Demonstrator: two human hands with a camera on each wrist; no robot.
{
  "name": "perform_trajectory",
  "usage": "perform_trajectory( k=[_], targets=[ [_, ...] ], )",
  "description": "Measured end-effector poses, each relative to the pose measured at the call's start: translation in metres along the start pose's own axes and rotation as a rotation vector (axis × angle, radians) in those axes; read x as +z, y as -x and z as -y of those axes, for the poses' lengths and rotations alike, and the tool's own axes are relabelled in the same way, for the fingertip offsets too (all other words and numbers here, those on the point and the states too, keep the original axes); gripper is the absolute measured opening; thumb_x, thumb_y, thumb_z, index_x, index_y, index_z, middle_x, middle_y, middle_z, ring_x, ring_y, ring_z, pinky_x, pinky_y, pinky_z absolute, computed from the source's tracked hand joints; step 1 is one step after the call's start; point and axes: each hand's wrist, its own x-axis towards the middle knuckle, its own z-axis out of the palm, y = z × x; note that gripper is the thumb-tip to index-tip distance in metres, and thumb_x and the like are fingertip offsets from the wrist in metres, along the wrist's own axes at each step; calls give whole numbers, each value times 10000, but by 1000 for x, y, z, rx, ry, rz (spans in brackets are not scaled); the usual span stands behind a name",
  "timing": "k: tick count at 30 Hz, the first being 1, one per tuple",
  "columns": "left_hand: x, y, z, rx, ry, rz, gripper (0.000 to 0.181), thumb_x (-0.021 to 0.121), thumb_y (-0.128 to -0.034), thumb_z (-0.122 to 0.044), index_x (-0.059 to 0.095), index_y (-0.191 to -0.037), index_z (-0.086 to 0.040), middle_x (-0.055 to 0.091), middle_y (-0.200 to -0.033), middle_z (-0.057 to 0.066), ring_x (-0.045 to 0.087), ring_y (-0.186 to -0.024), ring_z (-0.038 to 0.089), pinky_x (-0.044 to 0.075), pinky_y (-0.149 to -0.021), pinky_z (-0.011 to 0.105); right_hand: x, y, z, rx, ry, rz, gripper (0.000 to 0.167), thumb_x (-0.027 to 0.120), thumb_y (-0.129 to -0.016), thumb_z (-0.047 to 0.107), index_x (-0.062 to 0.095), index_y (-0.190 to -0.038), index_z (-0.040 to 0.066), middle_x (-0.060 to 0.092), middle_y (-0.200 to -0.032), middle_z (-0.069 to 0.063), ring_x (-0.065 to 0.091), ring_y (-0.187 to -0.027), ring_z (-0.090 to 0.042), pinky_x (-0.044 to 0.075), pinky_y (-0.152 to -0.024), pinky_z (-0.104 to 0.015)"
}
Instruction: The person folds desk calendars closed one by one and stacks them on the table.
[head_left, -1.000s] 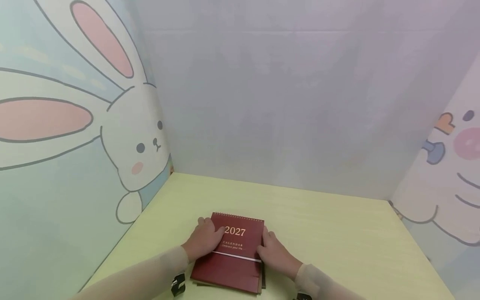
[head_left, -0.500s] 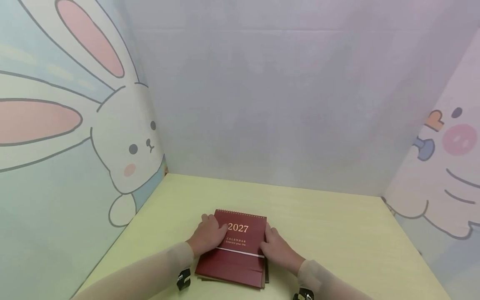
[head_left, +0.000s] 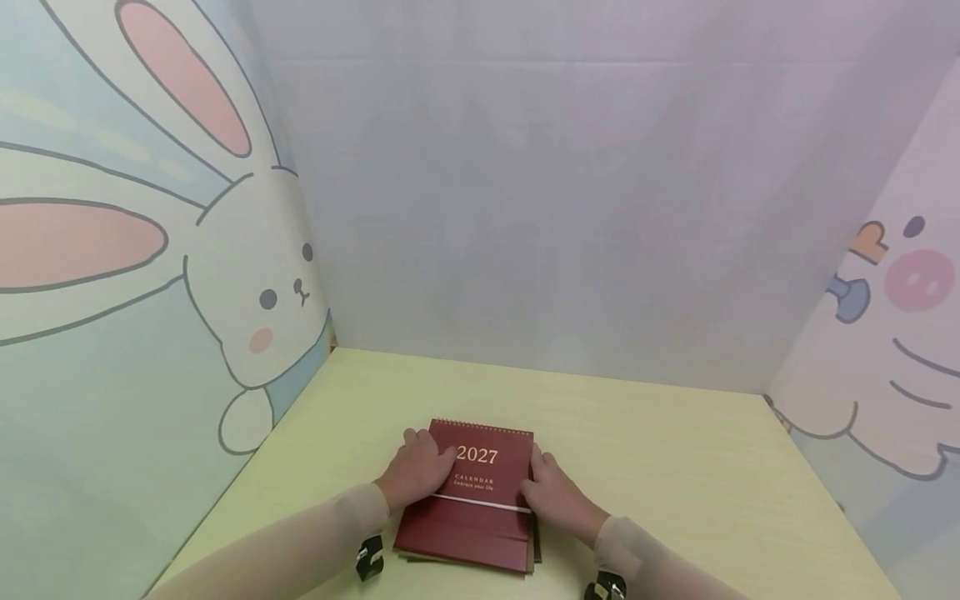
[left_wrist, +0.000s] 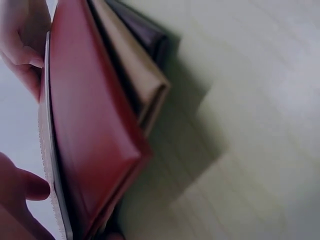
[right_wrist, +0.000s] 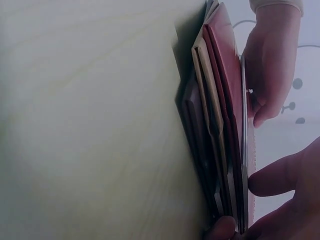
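Observation:
A dark red desk calendar point(head_left: 472, 467), spiral bound along its far edge and printed "2027 CALENDAR", lies on top of a stack. Under it the wrist views show a tan folded piece point(left_wrist: 142, 75) and a dark one point(right_wrist: 194, 102), probably more calendars. My left hand point(head_left: 416, 473) grips the stack's left side, thumb on the red cover. On the right side my right hand point(head_left: 558, 497) holds the stack, its thumb at the cover's edge and a fingertip lower down in the right wrist view. Most fingers under the edges are hidden.
The stack is on a pale yellow-green table point(head_left: 660, 467) with a grain pattern. A plain lilac-grey backdrop point(head_left: 555, 208) stands behind it. Side panels carry a cartoon rabbit point(head_left: 255, 275) on the left and a white cartoon figure point(head_left: 885, 358) on the right.
The head view has shifted slightly, so hands and stack appear a little further right and higher. Both hands keep their hold, and the stack barely moves over the last half second.

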Motion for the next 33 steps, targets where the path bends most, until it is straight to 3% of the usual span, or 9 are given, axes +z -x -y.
perform_trajectory(
  k=[8, 17, 25, 28, 30, 33],
  targets=[
    [-1, -3, -1, -9, 53, 5, 676, 630, -1136, -440, 583, -1372, 192, 494, -1159, 185, 563, -919, 309, 526, -766, 422, -3, -1, -1, -14, 4, -18, 758, 602, -1091, 105, 333, -1782, -57, 555, -1266, -166, 548, -1082, -282, 505, -933, -479],
    [-4, -1, 3, -11, 86, 19, 673, 613, -1165, -444, 570, -1395, 187, 482, -1188, 184, 572, -955, 304, 544, -798, 428, -1, -4, -3, -23, -15, 1, 772, 609, -1079, 112, 340, -1779, -70, 550, -1236, -161, 528, -1054, -272, 486, -895, -450],
    [-16, -10, 16, 3, 89, 26, 710, 522, -1231, -477, 538, -1499, 180, 512, -1319, 250, 617, -997, 319, 606, -928, 515, -14, -3, -11, 23, -68, 1, 644, 620, -1187, 296, 474, -1741, 2, 615, -1335, -177, 546, -1126, -256, 503, -907, -419],
    [-22, -18, 27, 75, 16, -27, 713, 527, -1242, -484, 539, -1590, 139, 567, -1420, 269, 680, -1065, 324, 657, -1034, 581, -25, -1, -20, 19, -47, -45, 717, 630, -1206, 329, 428, -1796, -25, 647, -1286, -161, 576, -1080, -225, 526, -889, -403],
    [-27, -26, 37, 145, -58, -70, 698, 538, -1244, -479, 544, -1646, 92, 603, -1489, 260, 714, -1172, 335, 650, -1135, 611, -34, -1, -28, -3, 16, -90, 694, 646, -1202, 342, 478, -1774, -14, 668, -1266, -130, 610, -1056, -193, 549, -918, -418],
    [-37, -38, 52, 265, -178, -113, 653, 571, -1234, -470, 583, -1660, 25, 649, -1560, 230, 705, -1363, 385, 605, -1237, 635, -51, -1, -41, -61, 148, -150, 645, 666, -1196, 349, 548, -1743, 28, 711, -1334, -140, 688, -1107, -226, 587, -1040, -564]
  ],
)
